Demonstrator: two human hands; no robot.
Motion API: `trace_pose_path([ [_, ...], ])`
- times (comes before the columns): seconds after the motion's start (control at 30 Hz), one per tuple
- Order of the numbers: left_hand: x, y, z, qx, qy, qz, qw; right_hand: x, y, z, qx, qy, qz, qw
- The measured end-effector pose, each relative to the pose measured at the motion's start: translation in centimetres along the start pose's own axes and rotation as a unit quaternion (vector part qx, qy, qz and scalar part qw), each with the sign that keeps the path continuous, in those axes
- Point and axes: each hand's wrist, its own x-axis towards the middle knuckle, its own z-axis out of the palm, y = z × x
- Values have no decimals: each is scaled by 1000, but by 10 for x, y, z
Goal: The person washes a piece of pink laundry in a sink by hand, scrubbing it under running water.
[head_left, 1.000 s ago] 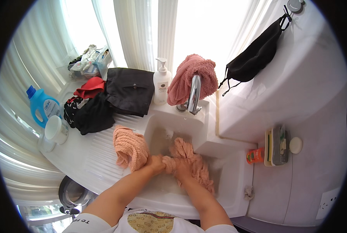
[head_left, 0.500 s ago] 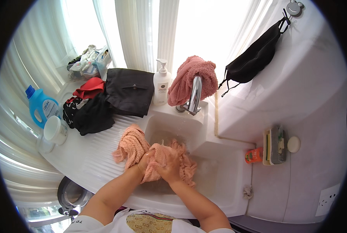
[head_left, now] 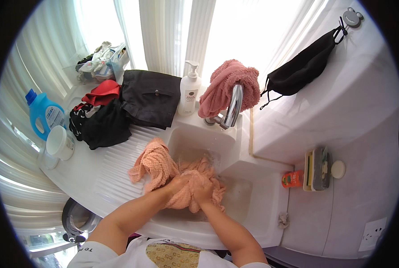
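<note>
from my end i see bright daylight thru the window (head_left: pixel 239 27) at the top, blown out to white. sheer white curtains (head_left: pixel 43 58) hang down the l side & along the back. pale wall (head_left: pixel 369 120) on the r, w/ a grey hook (head_left: pixel 352 18) up high, a yellowish seam (head_left: pixel 252 134) at its inner edge & a white socket plate (head_left: pixel 373 234) low down. bottom l, a round dark-rimmed appliance door (head_left: pixel 80 219).

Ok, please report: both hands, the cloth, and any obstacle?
Left hand, right hand: both gripping bunched peach cloth. Cloth in the sink basin. Faucet beyond, seems not blocking; more peach fabric near left hand.
</note>
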Motion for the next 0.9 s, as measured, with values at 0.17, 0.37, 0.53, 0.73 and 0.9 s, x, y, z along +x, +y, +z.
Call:
trace_pose_path([
  [0.17, -21, 35, 35, 341, -100, 56, 933, 3, -23, -78, 302, -20, 229, 925],
  [0.37, -31, 95, 58, 887, -99, 14, 451, -3, -18, -154, 417, -84, 248, 870],
  [0.53, 7, -13, -8, 995, -99, 15, 26, 5, -20, -120, -231, -367, 53, 899],
  [0.73, 38, 22, -3, 887, -137, -5, 441, 22, -11, -35, -503, -309, 14, 807],
  [0.9, 57, -15, -23, 883, 1, 31, 469, 25, 36, 11, -517, -374, 85, 765],
])
